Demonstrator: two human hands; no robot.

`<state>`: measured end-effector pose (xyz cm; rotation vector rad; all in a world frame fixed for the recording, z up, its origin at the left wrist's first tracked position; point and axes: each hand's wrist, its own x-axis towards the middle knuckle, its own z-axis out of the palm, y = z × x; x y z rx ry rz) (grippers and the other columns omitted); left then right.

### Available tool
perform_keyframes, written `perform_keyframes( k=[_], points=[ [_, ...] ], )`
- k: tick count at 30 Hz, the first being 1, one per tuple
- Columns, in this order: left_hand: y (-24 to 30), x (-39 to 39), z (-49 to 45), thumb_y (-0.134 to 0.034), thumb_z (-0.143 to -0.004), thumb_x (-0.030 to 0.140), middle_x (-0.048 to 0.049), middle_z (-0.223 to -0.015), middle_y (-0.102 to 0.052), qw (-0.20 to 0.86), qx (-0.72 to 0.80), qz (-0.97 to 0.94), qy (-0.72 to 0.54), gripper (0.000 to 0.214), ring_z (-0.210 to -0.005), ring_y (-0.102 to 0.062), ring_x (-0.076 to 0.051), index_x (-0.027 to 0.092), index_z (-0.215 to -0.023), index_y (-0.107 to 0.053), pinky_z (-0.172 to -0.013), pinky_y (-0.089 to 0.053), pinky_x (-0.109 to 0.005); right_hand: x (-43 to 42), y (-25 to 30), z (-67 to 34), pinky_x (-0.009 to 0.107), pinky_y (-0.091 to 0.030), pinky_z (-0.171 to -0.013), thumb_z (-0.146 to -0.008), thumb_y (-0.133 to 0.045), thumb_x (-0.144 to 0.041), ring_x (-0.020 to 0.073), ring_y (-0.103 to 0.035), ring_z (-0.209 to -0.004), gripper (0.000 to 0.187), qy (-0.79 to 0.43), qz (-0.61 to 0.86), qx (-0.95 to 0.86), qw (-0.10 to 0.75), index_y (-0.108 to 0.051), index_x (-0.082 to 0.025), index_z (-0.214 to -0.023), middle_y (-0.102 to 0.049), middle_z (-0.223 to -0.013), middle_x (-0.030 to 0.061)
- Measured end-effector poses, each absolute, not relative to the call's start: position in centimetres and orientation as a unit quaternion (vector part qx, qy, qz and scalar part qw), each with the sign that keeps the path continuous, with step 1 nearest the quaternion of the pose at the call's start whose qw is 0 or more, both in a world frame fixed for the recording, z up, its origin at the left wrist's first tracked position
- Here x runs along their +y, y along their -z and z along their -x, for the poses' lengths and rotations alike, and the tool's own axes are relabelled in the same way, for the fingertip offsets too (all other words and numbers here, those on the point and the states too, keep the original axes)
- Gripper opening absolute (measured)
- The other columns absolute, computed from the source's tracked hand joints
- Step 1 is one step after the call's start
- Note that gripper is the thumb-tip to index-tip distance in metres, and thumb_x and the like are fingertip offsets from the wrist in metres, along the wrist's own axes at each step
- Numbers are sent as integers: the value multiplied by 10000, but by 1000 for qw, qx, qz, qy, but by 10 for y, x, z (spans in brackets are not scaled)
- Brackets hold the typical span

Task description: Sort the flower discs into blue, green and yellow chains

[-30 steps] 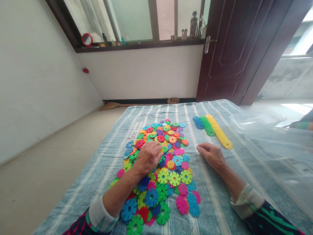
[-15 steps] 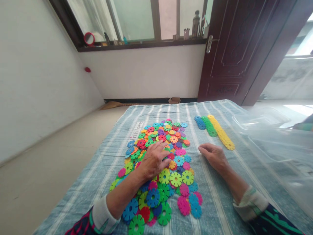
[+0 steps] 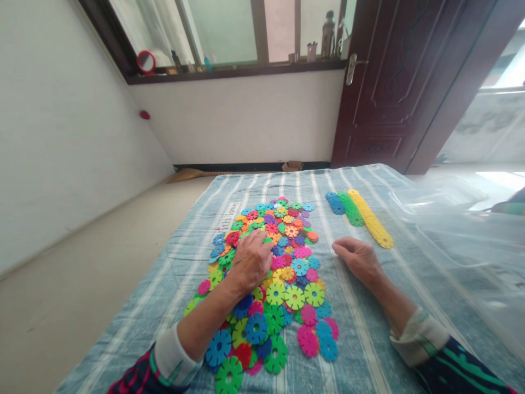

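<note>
A heap of flat plastic snowflake discs (image 3: pixel 283 273) in many colours lies spread on a blue striped cloth (image 3: pixel 361 350). My left hand (image 3: pixel 250 262) rests palm down on the heap, fingers together and reaching among the discs near its middle. My right hand (image 3: pixel 356 257) lies on the bare cloth to the right of the heap, fingers loosely curled, nothing visible in it. Beyond it lie three sorted rows of discs: blue (image 3: pixel 334 203), green (image 3: pixel 350 210) and a longer yellow row (image 3: pixel 371 220).
A clear plastic bin with a lid (image 3: pixel 463 241) stands at the right on the cloth. A dark wooden door (image 3: pixel 389 82) is behind, a windowsill with bottles (image 3: pixel 324 38) at the back. Bare floor (image 3: pixel 82 262) lies to the left.
My left hand has shifted a little over the heap, first to the right, then back left and farther up. My right hand has stayed in place.
</note>
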<state>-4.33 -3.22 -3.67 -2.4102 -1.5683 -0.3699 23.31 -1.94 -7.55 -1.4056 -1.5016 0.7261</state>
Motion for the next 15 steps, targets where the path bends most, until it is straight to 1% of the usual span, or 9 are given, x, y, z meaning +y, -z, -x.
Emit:
perform_keyframes(
  k=[3, 5, 9, 12, 15],
  points=[
    [35, -33, 43, -486, -813, 115, -141, -1239, -598, 141, -540, 821, 121, 269, -1223, -484, -307, 171, -957, -705, -1025, -386, -478, -19, 76, -233, 295, -458, -704, -723, -591, -397, 198, -625, -735, 235, -294, 572, -610, 463, -706, -193, -714, -706, -748, 29],
    [34, -35, 41, -491, -807, 108, -130, -1257, -592, 138, -534, 826, 114, 270, -1236, -471, -309, 187, -949, -706, -1019, -384, -483, -20, 76, -233, 295, -458, -705, -724, -593, -396, 198, -626, -736, 232, -294, 573, -611, 461, -708, -194, -720, -706, -749, 27],
    [30, -38, 34, -537, -833, 197, -99, -1316, -557, 116, -511, 847, 91, 176, -1266, -435, -322, 216, -885, -704, -1014, -364, -518, -20, 76, -233, 293, -460, -706, -727, -593, -397, 196, -627, -737, 234, -293, 575, -613, 455, -708, -194, -724, -707, -749, 26],
    [29, -37, 32, -550, -851, 273, -111, -1318, -553, 113, -515, 846, 77, 172, -1264, -437, -325, 214, -925, -693, -1002, -368, -522, -20, 77, -233, 291, -461, -703, -729, -590, -397, 197, -629, -739, 235, -289, 578, -616, 451, -707, -194, -727, -708, -751, 27],
    [30, -36, 32, -552, -848, 282, -123, -1289, -570, 119, -526, 838, 77, 204, -1258, -445, -317, 192, -981, -678, -1001, -381, -493, -20, 76, -233, 294, -463, -701, -730, -588, -398, 199, -631, -740, 236, -287, 578, -617, 450, -708, -195, -730, -710, -752, 28]
  ],
)
